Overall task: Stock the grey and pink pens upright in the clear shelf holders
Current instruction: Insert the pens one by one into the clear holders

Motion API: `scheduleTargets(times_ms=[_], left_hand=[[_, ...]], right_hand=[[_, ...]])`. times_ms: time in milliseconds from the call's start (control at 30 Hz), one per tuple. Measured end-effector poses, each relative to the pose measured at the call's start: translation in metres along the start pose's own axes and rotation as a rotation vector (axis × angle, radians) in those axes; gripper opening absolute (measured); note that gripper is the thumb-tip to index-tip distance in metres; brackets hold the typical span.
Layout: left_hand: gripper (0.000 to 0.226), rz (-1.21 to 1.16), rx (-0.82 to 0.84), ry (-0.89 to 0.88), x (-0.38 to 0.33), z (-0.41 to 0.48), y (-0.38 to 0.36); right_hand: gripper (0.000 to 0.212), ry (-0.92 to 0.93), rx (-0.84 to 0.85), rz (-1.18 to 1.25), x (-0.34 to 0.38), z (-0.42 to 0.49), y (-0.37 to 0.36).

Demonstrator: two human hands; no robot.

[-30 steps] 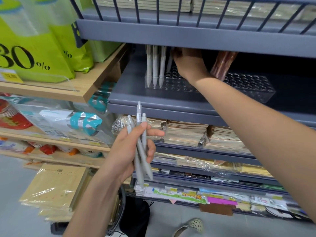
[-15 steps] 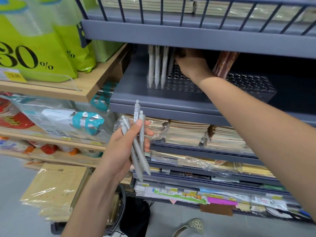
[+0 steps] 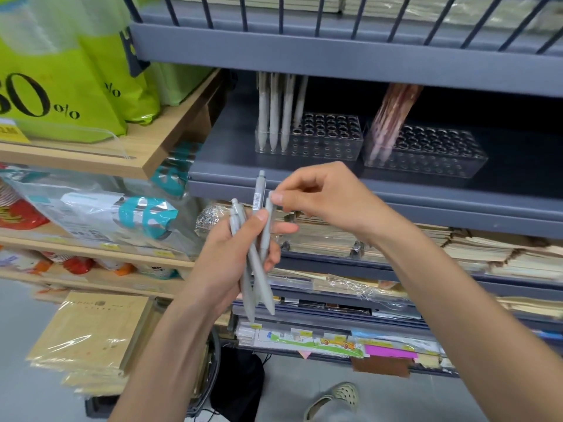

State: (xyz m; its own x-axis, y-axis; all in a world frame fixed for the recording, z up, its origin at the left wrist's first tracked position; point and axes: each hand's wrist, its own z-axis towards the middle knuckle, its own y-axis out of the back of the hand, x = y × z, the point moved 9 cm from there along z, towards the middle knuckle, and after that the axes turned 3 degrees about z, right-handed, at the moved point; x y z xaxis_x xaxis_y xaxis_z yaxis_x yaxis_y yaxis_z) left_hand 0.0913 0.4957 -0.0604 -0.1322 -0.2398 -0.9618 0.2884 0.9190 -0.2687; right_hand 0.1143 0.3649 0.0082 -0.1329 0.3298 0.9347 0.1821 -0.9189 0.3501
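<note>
Two clear holders sit side by side on the grey shelf (image 3: 304,178), upper centre of frame. The left holder (image 3: 329,138) has standing grey pens (image 3: 274,117) at its left end. The right holder (image 3: 432,153) has leaning pink pens (image 3: 393,117).

Centre frame: left hand (image 3: 231,257) clasps a loose fan of grey pens (image 3: 259,278); right hand (image 3: 323,196) pinches the top of a single pen (image 3: 267,226).

Risks: the tug could drag neighbouring pens free, and the low shelf overhead could knock the pen askew.

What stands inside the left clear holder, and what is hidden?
Grey pens stand at the left end of the holder; its other holes look empty. The upper shelf covers the pens' tops.
</note>
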Motion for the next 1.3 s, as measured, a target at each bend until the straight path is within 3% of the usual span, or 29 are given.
scheduleTargets(times_ms=[133, 300, 367, 567, 633, 733, 833, 933, 1133, 1300], left_hand=[[0.039, 0.015, 0.064, 0.001, 0.005, 0.002, -0.010], [0.040, 0.031, 0.081, 0.071, 0.020, 0.000, -0.004], [0.031, 0.070, 0.076, 0.061, 0.021, 0.000, 0.000], [0.029, 0.024, 0.026, 0.015, 0.009, 0.007, 0.007], [0.031, -0.010, -0.012, 0.017, 0.008, 0.010, 0.012], [0.025, -0.017, -0.085, 0.023, 0.008, 0.011, 0.025], [0.025, -0.008, -0.116, 0.047, 0.009, 0.011, 0.032], [0.031, -0.035, -0.123, 0.062, 0.009, 0.009, 0.033], [0.023, -0.114, -0.154, 0.123, 0.013, 0.010, 0.039], [0.014, -0.055, -0.123, 0.054, 0.006, 0.011, 0.035]], right_hand=[[0.011, -0.042, 0.024, 0.020, -0.008, -0.004, 0.003], [0.012, -0.016, -0.262, 0.185, -0.009, -0.003, 0.042], [0.015, -0.014, -0.305, 0.263, -0.012, -0.004, 0.044], [0.017, -0.104, -0.108, 0.362, -0.023, -0.006, 0.006], [0.014, -0.071, -0.199, 0.403, -0.016, 0.001, 0.021], [0.009, 0.029, -0.481, 0.422, -0.002, 0.013, 0.063], [0.006, 0.177, -0.719, 0.298, 0.012, 0.018, 0.093], [0.014, 0.239, -0.790, 0.118, 0.018, 0.027, 0.099], [0.024, 0.068, -0.738, -0.404, 0.017, 0.066, 0.102], [0.028, -0.010, -0.653, -0.399, 0.015, 0.090, 0.101]])
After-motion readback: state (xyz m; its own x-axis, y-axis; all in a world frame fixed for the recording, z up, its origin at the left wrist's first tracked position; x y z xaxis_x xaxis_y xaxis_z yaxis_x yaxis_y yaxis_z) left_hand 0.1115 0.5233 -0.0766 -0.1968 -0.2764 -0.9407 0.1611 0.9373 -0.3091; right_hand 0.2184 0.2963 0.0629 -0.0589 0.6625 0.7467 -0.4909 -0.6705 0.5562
